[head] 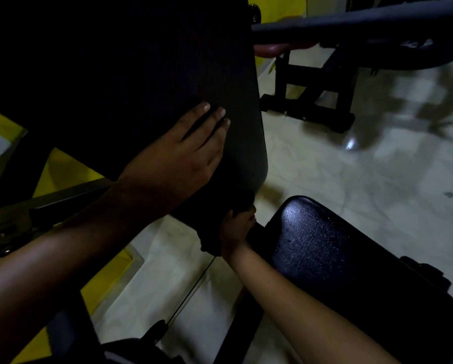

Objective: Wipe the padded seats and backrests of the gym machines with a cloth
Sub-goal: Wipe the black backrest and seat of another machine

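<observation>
A tall black padded backrest (141, 74) fills the upper left. My left hand (183, 151) lies flat on its lower right part, fingers straight. Below the pad's bottom edge my right hand (237, 229) grips a dark cloth (220, 214), bunched against the underside of the backrest. The glossy black padded seat (338, 253) sits to the right of my right forearm, tilted toward the lower right.
Another bench with a dark pad (364, 19) and black steel frame (306, 101) stands at the upper right. The pale tiled floor (351, 166) spreads between them. Yellow machine parts (62, 169) and a thin cable (193, 285) lie at the left and bottom.
</observation>
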{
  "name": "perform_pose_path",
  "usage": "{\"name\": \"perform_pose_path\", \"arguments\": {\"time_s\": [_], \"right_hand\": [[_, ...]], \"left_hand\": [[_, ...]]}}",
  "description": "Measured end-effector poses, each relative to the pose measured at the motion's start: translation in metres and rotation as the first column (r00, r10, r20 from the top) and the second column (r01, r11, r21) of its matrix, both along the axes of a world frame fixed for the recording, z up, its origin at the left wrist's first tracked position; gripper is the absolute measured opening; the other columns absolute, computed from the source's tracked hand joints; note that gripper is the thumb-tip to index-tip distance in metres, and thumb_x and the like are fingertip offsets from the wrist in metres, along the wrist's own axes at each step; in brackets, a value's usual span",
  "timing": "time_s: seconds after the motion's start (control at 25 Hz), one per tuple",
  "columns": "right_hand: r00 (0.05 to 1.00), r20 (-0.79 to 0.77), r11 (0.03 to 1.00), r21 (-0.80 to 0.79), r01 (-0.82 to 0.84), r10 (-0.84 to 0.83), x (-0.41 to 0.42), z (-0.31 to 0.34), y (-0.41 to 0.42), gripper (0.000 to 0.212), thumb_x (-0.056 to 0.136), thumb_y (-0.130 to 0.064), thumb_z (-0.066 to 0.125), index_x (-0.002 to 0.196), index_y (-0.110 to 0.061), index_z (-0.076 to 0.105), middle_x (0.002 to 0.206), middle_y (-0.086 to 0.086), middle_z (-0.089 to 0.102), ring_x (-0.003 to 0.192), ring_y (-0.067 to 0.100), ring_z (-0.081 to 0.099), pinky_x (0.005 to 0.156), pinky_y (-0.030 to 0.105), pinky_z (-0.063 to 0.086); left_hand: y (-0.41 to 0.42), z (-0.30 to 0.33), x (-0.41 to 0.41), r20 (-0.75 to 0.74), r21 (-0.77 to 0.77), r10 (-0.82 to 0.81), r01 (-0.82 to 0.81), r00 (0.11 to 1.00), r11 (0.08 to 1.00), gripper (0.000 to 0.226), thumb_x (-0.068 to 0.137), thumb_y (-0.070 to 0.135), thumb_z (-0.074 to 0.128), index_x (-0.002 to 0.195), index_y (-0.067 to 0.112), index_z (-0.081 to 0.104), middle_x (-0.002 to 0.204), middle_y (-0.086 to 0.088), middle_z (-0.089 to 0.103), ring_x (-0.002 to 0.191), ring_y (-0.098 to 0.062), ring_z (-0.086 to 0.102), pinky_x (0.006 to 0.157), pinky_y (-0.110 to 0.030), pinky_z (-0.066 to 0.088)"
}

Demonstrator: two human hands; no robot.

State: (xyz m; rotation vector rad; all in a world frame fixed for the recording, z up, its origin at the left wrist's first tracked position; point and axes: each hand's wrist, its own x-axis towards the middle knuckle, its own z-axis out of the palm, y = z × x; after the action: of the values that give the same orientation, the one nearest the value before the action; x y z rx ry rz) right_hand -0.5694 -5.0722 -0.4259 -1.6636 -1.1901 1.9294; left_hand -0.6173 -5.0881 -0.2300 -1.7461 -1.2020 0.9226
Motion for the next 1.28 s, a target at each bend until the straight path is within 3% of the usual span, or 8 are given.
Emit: {"name": "perform_pose_path", "arguments": {"time_s": [0.24, 0.48, 0.6, 0.72, 0.88, 0.96, 1.16, 1.28], "right_hand": [[0.993, -0.083, 0.969, -0.225, -0.1, 0.083, 0.004, -0.009, 0.021, 0.069, 0.088, -0.034, 0.043, 0.145, -0.002, 0.02, 0.146, 0.023, 0.032, 0.132, 0.036, 0.037, 0.106, 0.037, 0.033], [0.98, -0.198, 0.877, 0.472, 0.095, 0.0, 0.008, 0.038, 0.014, 0.066, 0.082, -0.003, 0.058, 0.139, 0.01, 0.028, 0.144, 0.027, 0.029, 0.137, 0.034, 0.026, 0.112, 0.023, 0.012], [0.986, -0.164, 0.904, 0.425, 0.042, 0.031, 0.0, 0.025, 0.025, 0.073, 0.081, -0.023, 0.052, 0.14, 0.011, 0.025, 0.139, 0.032, 0.031, 0.131, 0.041, 0.034, 0.109, 0.034, 0.021], [0.996, -0.045, 0.976, 0.207, -0.069, 0.08, 0.007, 0.018, 0.049, 0.062, 0.091, -0.009, 0.052, 0.143, 0.003, 0.022, 0.137, 0.027, 0.033, 0.125, 0.042, 0.041, 0.1, 0.035, 0.031], [0.974, -0.225, 0.787, 0.605, 0.122, 0.023, 0.011, 0.057, 0.025, 0.066, 0.085, -0.003, 0.052, 0.144, 0.0, 0.023, 0.141, 0.003, 0.024, 0.135, 0.013, 0.021, 0.11, 0.007, 0.005], [0.955, -0.296, 0.745, 0.639, 0.192, 0.008, 0.007, 0.055, 0.015, 0.064, 0.086, -0.013, 0.05, 0.143, -0.007, 0.023, 0.143, 0.001, 0.023, 0.137, 0.009, 0.019, 0.113, 0.011, 0.006], [0.995, -0.093, 0.967, 0.253, -0.017, 0.042, 0.005, 0.04, 0.058, 0.064, 0.089, -0.007, 0.054, 0.144, 0.003, 0.022, 0.141, 0.024, 0.029, 0.132, 0.038, 0.034, 0.11, 0.035, 0.026], [0.982, -0.181, 0.747, 0.644, 0.161, -0.056, 0.008, 0.079, 0.042, 0.062, 0.084, -0.012, 0.051, 0.14, 0.005, 0.033, 0.139, 0.01, 0.033, 0.131, 0.021, 0.026, 0.113, 0.012, 0.007]], "left_hand": [[0.0, -0.003, -0.001, 0.081, -0.004, -0.004, 0.004, 0.997, 1.0, 0.046, 0.094, 0.01, 0.024, 0.122, -0.008, 0.056, 0.135, -0.029, 0.048, 0.129, -0.044, 0.043, 0.11, -0.055, 0.025], [0.001, -0.005, 0.001, 0.088, -0.007, 0.011, -0.011, 0.996, 1.0, 0.05, 0.095, 0.01, 0.019, 0.124, -0.007, 0.056, 0.136, -0.028, 0.048, 0.13, -0.042, 0.043, 0.111, -0.053, 0.027], [0.002, -0.006, 0.0, 0.114, 0.016, -0.004, 0.002, 0.993, 1.0, 0.049, 0.095, 0.009, 0.021, 0.124, -0.008, 0.056, 0.136, -0.027, 0.048, 0.13, -0.042, 0.043, 0.111, -0.053, 0.025], [0.002, -0.006, 0.001, 0.167, 0.019, -0.002, -0.001, 0.986, 1.0, 0.046, 0.095, 0.007, 0.023, 0.121, -0.01, 0.057, 0.133, -0.028, 0.051, 0.127, -0.042, 0.047, 0.11, -0.052, 0.025], [0.004, -0.004, 0.0, 0.205, 0.038, -0.007, -0.001, 0.979, 0.999, 0.046, 0.098, 0.005, 0.02, 0.122, -0.014, 0.054, 0.132, -0.029, 0.052, 0.126, -0.041, 0.048, 0.11, -0.051, 0.029], [0.003, -0.006, 0.001, 0.217, 0.054, -0.009, -0.003, 0.976, 0.999, 0.044, 0.097, 0.004, 0.022, 0.123, -0.015, 0.053, 0.132, -0.029, 0.052, 0.125, -0.04, 0.05, 0.109, -0.05, 0.031], [0.004, -0.006, 0.004, 0.227, 0.047, 0.009, -0.02, 0.974, 0.999, 0.044, 0.097, 0.003, 0.022, 0.123, -0.014, 0.054, 0.133, -0.026, 0.052, 0.125, -0.038, 0.05, 0.109, -0.047, 0.032], [0.01, 0.001, 0.009, 0.239, 0.012, 0.084, -0.09, 0.967, 0.996, 0.048, 0.097, 0.004, 0.017, 0.122, -0.017, 0.052, 0.134, -0.031, 0.049, 0.126, -0.043, 0.047, 0.11, -0.05, 0.027]]}}
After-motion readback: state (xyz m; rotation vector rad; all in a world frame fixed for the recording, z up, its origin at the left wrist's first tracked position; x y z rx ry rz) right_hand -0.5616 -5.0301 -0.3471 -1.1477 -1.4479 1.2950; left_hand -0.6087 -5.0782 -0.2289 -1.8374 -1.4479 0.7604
